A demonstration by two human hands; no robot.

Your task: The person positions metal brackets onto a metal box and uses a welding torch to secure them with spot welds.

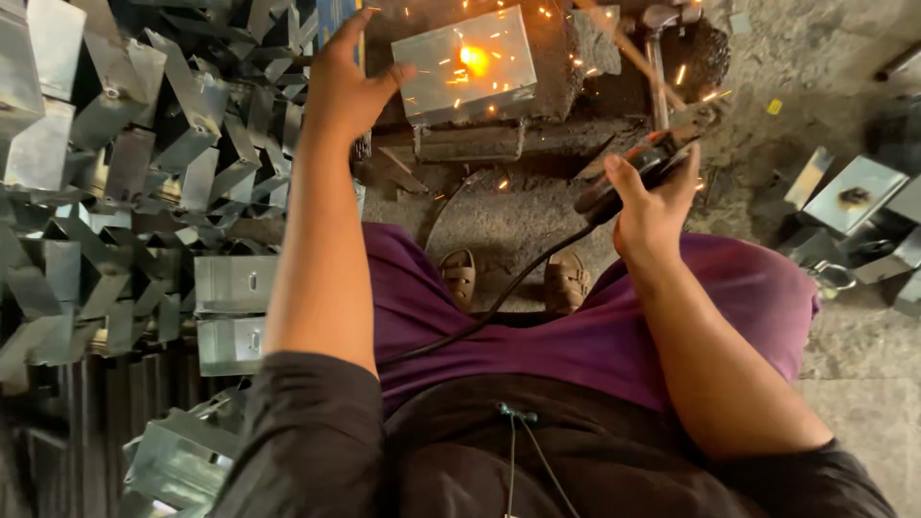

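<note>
**Steadying a steel box under the sparks**

Now the left hand (347,84) is pressing its spread fingers and thumb against the left edge of a shiny sheet-metal box (468,65), bracing it rather than closing round it. The box is sitting on a dark, worn block (470,139) at the far middle of the scene, and orange sparks (474,59) are bursting from its upper face. The right hand (652,206) is curling its fingers tightly round a black power tool (641,168), whose cable (499,302) is trailing back across the purple trousers (576,336).

The box is looking stiff, thin-walled and fairly light, so it is probably apt to skid on the block; its cut edges are likely sharp and its face hot near the sparks. Holding it flat-palmed on the left side wall, well away from the glow, seems the safest grip.

To the left, folded metal brackets (144,173) are lying heaped, and more finished boxes (854,197) are resting on the concrete floor (844,86) at the right.
</note>
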